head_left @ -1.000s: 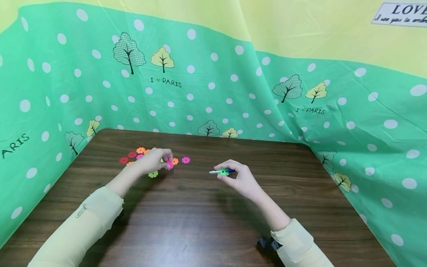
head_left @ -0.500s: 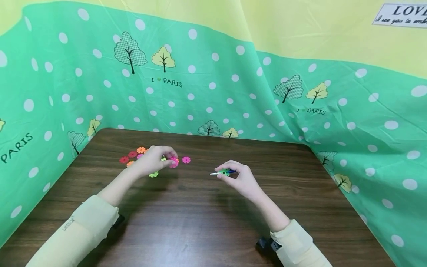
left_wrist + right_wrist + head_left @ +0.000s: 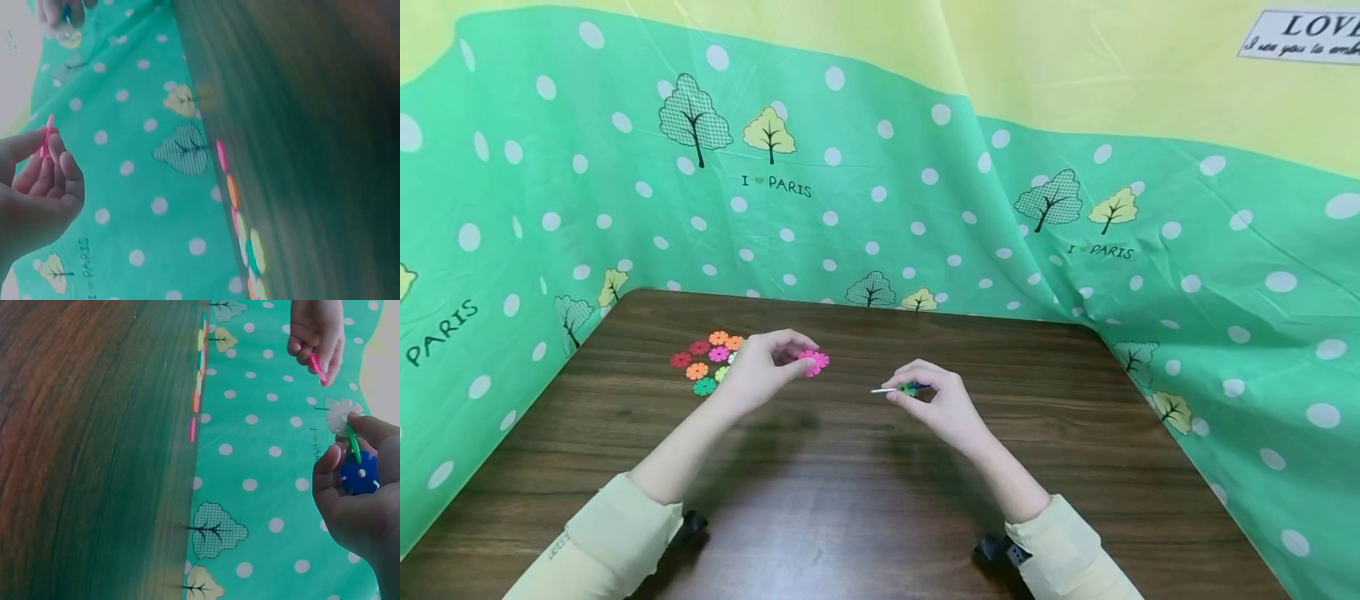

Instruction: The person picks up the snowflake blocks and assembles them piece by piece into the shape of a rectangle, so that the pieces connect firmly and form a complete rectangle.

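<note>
My left hand [image 3: 767, 367] pinches a pink flower-shaped snowflake disc [image 3: 47, 136] between thumb and fingers, raised above the table. In the head view it overlaps another pink disc that lies farther back on the tabletop. To the right, my right hand [image 3: 936, 404] holds a small joined set of snowflake discs in its curled fingers. In the right wrist view the set shows a white disc [image 3: 344, 417], a green disc [image 3: 354, 447] seen edge-on and a blue disc [image 3: 360, 473]. A gap separates the two hands.
Loose discs lie in a cluster at the back left of the dark wooden table [image 3: 880, 500], among them an orange disc [image 3: 697, 371], a green disc [image 3: 704, 387] and a red disc [image 3: 681, 359]. My left hand hides part of the cluster. A polka-dot cloth [image 3: 850, 200] hangs around the table.
My left hand has moved right, away from the cluster, with the pink disc in its fingers. The right hand stays almost in place, its joined discs turned slightly.
</note>
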